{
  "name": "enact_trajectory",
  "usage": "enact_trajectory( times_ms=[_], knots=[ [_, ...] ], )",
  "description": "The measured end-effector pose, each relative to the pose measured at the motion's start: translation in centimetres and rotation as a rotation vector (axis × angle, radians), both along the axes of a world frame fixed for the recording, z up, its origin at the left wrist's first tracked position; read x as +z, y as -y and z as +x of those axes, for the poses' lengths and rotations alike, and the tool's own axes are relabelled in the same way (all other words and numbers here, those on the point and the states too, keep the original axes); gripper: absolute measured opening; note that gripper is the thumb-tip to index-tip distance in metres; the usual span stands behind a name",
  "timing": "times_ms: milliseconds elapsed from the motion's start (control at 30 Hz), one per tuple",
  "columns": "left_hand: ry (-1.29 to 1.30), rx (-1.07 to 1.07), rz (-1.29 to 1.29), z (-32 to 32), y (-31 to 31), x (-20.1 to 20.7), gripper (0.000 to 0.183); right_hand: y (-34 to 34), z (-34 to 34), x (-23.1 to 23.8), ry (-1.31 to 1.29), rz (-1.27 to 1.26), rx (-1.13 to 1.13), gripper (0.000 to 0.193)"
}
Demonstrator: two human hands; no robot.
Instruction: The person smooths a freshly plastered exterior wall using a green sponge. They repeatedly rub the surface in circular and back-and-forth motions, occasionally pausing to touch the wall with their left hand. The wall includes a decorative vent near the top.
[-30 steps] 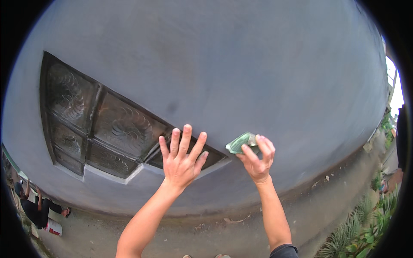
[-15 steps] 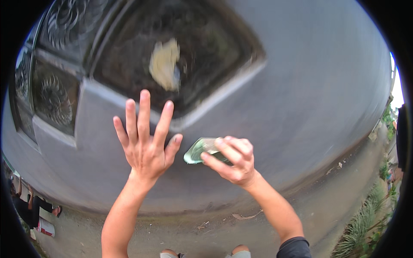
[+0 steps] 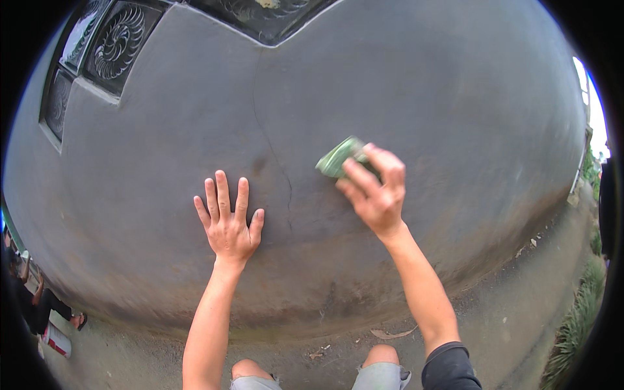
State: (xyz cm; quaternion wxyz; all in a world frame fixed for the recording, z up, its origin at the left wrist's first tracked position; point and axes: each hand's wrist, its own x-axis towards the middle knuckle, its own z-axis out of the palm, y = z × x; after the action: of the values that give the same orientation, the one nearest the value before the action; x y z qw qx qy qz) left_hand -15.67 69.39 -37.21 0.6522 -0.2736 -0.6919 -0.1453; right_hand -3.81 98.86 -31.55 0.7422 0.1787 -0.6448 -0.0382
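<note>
Left hand [image 3: 231, 233] is spread wide, palm to the grey wall [image 3: 442, 97], nothing in it; looks flat on the surface, probably as a brace for the body while the other arm reaches; right hand [image 3: 379, 195] is half curled — thumb and fingers closed round a green folded pad [image 3: 338, 159], slightly blurred; the grip sits at the pad's right end, presumably so its broad left part stays free to lie against the wall; whether pad and wall touch, cannot tell; pad is below and right of the lower corner of the patterned window [image 3: 276, 26], well above the wall's bottom edge; a thin crack [image 3: 268, 140] runs down from that corner, between the two hands; dark smudge [image 3: 260, 165] just left of the crack.
</note>
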Motion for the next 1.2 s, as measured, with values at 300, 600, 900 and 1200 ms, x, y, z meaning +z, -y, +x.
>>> enact_trajectory(
  times_ms=[300, 600, 900, 1200],
  knots=[
    [0.032, 0.019, -0.006, 0.5, 0.6, -0.2, 0.068, 2.5, 0.3, 0.1, 0.189, 0.493, 0.017, 0.034],
    [0.092, 0.017, 0.06, 0.4, 3.9, 8.7, 0.071, 4.8, -1.0, 7.3, 0.149, 0.634, 0.018, 0.033],
    [0.101, 0.008, 0.087, 0.4, 4.4, 8.0, 0.072, 6.2, -2.4, 11.5, 0.043, 0.459, 0.023, 0.03],
    [0.105, 0.034, 0.096, 0.0, 3.9, 7.4, 0.071, 5.3, -1.1, 11.8, 0.03, 0.299, -0.007, 0.033]
  ],
)
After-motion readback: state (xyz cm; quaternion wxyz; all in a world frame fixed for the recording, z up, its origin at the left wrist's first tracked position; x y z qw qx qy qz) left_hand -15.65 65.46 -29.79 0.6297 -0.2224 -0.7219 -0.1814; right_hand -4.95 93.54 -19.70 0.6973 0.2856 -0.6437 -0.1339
